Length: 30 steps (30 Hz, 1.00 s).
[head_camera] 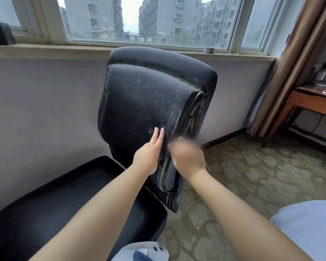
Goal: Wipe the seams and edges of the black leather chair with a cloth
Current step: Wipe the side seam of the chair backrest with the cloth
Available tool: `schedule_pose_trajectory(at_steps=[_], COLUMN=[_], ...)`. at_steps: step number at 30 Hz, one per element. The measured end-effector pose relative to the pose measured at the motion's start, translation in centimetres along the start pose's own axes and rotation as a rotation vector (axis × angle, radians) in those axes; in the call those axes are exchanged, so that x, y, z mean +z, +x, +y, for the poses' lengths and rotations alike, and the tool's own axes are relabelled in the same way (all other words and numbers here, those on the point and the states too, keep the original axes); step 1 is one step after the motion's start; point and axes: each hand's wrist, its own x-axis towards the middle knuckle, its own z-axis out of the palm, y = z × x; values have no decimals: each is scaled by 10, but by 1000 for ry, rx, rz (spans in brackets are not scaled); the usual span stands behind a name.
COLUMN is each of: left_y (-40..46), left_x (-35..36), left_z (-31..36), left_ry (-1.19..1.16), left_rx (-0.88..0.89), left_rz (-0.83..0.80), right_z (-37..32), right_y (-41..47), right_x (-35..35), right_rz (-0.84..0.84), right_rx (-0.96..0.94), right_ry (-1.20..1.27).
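Note:
The black leather chair's backrest (149, 95) stands in the middle of the view, scuffed and dusty, with a pale worn seam running along its top and right edge. Its seat (64, 200) lies at the lower left. My left hand (149, 153) rests flat against the lower backrest, fingers straight and holding nothing. My right hand (188, 157) is motion-blurred at the backrest's right edge seam, fingers curled; whether a cloth is in it is hidden by the blur. A white and blue piece of fabric (145, 251) shows at the bottom edge.
A window sill (45, 48) runs behind the chair, with a small round pot (209, 50) on it. A brown curtain (294, 68) and a wooden desk (312, 102) stand at the right. Patterned carpet (252, 176) covers the floor.

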Motion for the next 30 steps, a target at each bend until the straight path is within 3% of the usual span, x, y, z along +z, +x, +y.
schedule_pose_trajectory(at_steps=[5,11,17,25,30], left_y=[-1,-4,-5,-6,-9], left_x=[-2,4,-3,1,7], left_z=[-4,-2,-4,-5,-5], left_ry=[-23,-48,-86,-81,-88], left_rx=[-7,-11,-2,1,-7], left_rz=[-22,-33,-60,-52,-46], right_z=[-6,11,-17,4,-15], right_y=[-9,18,-22,7,-23], right_x=[3,-12,3,-3,6], right_rz=[-52,22,-134,22,-125], right_rx=[-62,17,-143,-18,-153], right_ry=[-20,-48,-47,-2,-16])
